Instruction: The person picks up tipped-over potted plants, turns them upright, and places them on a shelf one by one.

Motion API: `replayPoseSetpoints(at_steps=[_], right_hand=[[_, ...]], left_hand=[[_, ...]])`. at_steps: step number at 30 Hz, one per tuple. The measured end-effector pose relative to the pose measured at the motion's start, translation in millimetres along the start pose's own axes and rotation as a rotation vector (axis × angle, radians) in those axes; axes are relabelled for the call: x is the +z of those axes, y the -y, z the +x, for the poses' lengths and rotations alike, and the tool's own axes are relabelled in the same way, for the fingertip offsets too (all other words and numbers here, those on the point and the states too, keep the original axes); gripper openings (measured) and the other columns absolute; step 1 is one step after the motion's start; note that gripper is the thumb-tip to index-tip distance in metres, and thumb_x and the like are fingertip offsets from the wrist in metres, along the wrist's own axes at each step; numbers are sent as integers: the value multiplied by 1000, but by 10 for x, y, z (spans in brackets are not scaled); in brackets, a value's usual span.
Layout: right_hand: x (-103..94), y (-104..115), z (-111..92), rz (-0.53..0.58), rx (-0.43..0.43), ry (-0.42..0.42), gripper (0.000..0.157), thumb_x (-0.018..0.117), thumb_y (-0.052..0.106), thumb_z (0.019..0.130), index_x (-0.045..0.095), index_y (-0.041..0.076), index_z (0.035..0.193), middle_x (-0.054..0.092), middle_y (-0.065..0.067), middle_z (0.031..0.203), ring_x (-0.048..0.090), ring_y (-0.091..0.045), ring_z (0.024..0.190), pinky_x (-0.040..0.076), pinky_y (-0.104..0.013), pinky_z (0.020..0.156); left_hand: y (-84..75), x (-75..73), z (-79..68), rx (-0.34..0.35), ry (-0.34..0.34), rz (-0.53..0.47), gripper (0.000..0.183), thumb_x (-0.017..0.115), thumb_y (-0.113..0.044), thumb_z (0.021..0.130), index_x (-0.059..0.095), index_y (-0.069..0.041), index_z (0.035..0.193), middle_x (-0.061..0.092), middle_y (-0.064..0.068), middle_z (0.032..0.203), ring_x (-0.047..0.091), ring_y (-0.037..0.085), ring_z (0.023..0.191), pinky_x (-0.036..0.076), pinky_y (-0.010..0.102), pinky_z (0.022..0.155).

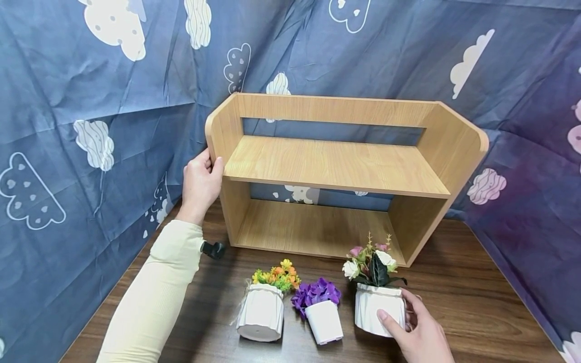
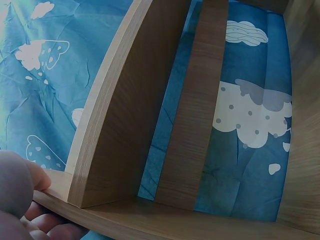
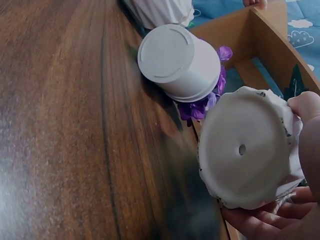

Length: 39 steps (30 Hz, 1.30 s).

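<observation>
My left hand grips the left side panel of a two-tier wooden shelf, thumb on its front edge and fingers behind. In the left wrist view, the fingers curl round the edge of the panel. With my right hand I hold a white ribbed flowerpot with white and pink artificial flowers, thumb on its front and fingers round its right side. Its underside with a small hole faces the right wrist camera. The pot is in front of the shelf's lower right corner.
Left of the held pot, a smaller white pot with purple flowers lies tipped on the dark wooden table. Beside it is a white pot with orange and yellow flowers. Blue cloud-printed cloth hangs behind and around the shelf.
</observation>
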State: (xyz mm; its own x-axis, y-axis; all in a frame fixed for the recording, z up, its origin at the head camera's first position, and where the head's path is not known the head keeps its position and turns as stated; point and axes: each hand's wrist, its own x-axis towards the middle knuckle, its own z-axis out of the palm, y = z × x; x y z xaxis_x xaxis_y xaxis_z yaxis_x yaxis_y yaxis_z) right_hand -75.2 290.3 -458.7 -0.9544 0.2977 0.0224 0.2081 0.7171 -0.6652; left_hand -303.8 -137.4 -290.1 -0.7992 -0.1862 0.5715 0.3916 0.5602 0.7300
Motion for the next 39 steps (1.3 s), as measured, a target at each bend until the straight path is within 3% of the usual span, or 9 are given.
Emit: replayPoseSetpoints(at_steps=[11, 17, 22, 31, 34, 39], right_hand=[[59, -61, -22, 29, -44, -71, 88, 91, 41, 86, 50, 1, 154, 80, -20, 114, 61, 10, 88, 52, -21, 74], [133, -124, -18, 78, -142, -154, 84, 95, 28, 82, 54, -4, 148, 72, -26, 127, 50, 19, 94, 44, -3, 74], [168, -166, -24, 146, -165, -148, 85, 95, 20, 81, 51, -8, 148, 67, -31, 132, 46, 22, 99, 40, 4, 79], [196, -239, -43, 263, -246, -112, 91, 93, 4, 78, 39, -15, 149, 60, -36, 132, 45, 25, 108, 41, 4, 86], [197, -293, -60, 249, -265, -102, 93, 95, 3, 74, 38, -17, 145, 62, -38, 130, 46, 24, 108, 41, 4, 85], [234, -364, -71, 153, -386, -202, 90, 102, 4, 58, 50, -14, 129, 71, -26, 112, 50, 19, 102, 40, 4, 87]], left_hand=[[11, 8, -9, -8, 11, 2, 40, 59, -17, 107, 68, 2, 140, 75, 25, 128, 75, 33, 118, 60, 52, 98], [9, 2, -9, 7, 3, 6, 38, 59, -17, 106, 70, 1, 137, 77, 23, 124, 76, 32, 113, 59, 51, 96], [11, 3, -4, 13, 1, 11, 37, 58, -16, 106, 71, 1, 135, 79, 21, 121, 76, 30, 111, 59, 50, 94], [11, -4, 1, 26, -8, 10, 38, 58, -16, 106, 70, 2, 137, 77, 23, 124, 75, 31, 114, 59, 51, 96], [10, -2, -1, 25, -6, 14, 37, 58, -16, 106, 70, 2, 136, 77, 23, 123, 75, 31, 114, 59, 51, 95], [14, 2, -2, 21, -5, 14, 38, 58, -16, 106, 70, 1, 137, 77, 23, 124, 75, 30, 113, 59, 51, 95]])
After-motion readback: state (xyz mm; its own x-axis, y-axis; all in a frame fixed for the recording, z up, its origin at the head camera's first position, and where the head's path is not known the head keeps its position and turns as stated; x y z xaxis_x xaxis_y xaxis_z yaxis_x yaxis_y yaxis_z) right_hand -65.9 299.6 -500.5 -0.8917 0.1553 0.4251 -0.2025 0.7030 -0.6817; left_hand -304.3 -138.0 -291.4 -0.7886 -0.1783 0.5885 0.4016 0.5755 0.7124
